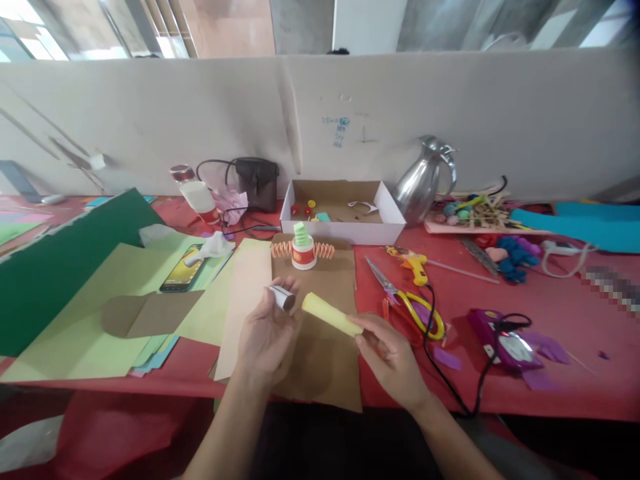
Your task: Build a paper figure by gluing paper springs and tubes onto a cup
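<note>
In my left hand [270,327] is a short white paper tube [281,297] with a dark inside, its open end facing right. My right hand [393,353] pinches the near end of a longer yellow paper roll [330,314], which tilts up toward the left hand without touching the tube. Both hands are above a brown cardboard sheet [325,360]. Just beyond them stands a red and white paper cup [303,255], upside down, with orange pleated paper strips out both sides and a green pleated strip on top.
A white box [343,232] stands behind the cup, beside a steel jug [423,180]. Yellow-handled scissors [420,313], a yellow glue gun [415,269] and a black cable lie at the right. A phone [183,270] rests on coloured paper at the left.
</note>
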A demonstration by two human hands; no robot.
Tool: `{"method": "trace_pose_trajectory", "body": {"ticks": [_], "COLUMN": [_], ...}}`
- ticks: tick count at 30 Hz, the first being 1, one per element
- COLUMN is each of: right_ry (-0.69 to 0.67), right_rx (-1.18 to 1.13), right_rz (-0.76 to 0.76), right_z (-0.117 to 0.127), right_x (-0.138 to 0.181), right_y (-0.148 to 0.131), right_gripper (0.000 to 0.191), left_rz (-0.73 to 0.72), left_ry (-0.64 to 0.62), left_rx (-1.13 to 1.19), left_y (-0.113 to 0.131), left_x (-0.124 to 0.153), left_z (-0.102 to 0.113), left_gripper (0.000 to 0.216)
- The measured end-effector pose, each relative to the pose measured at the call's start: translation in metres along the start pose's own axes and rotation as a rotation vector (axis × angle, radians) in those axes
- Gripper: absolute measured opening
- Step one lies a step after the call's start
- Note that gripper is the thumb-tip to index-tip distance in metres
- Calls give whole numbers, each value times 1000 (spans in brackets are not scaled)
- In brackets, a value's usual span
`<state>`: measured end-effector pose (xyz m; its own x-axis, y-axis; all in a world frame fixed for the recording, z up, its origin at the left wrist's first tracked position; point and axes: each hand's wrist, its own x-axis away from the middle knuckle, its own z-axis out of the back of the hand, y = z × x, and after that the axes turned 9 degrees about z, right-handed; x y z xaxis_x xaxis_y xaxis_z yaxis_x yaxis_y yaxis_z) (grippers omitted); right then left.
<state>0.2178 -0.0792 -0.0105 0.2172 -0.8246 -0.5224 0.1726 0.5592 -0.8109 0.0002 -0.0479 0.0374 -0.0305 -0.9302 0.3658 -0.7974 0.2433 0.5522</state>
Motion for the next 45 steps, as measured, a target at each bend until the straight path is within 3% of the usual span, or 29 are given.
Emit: {"method": "trace_pose_trajectory", "body": {"ticks": [5, 12, 17, 24, 33, 36, 40, 45], "right_ry": [-5, 13, 78, 108, 223, 180, -1, -132], "right_rx": [61, 76, 152, 348, 642, 724, 857, 959], "right_rz": [51, 65, 59, 21, -29, -22, -19, 39], "right_z": [-2, -6, -5, 7, 25, 25, 21, -1], "right_x": [-3, -1, 0, -11, -69, -81, -84, -71], "right_y": [-7, -10, -7, 4, 45, 57, 59, 35], "right_gripper": [31, 32, 26, 24, 25, 26, 35, 34], "left_rz": [21, -38, -158, -126, -196, -278, -438, -281], "left_ry": [5, -84, 8, 156, 100, 191, 490, 666], "left_rx": [8, -47, -80, -652, -1082, -1206, -1430, -1775], "left_y": [-5, -11, -3, -7, -2, 10, 43, 64], "left_x": [4, 10, 13, 29, 41, 41, 53, 77], "left_z": [-2, 3, 6, 16, 23, 32, 64, 113], "left_gripper": [18, 12, 10, 17, 17, 21, 27, 49]}}
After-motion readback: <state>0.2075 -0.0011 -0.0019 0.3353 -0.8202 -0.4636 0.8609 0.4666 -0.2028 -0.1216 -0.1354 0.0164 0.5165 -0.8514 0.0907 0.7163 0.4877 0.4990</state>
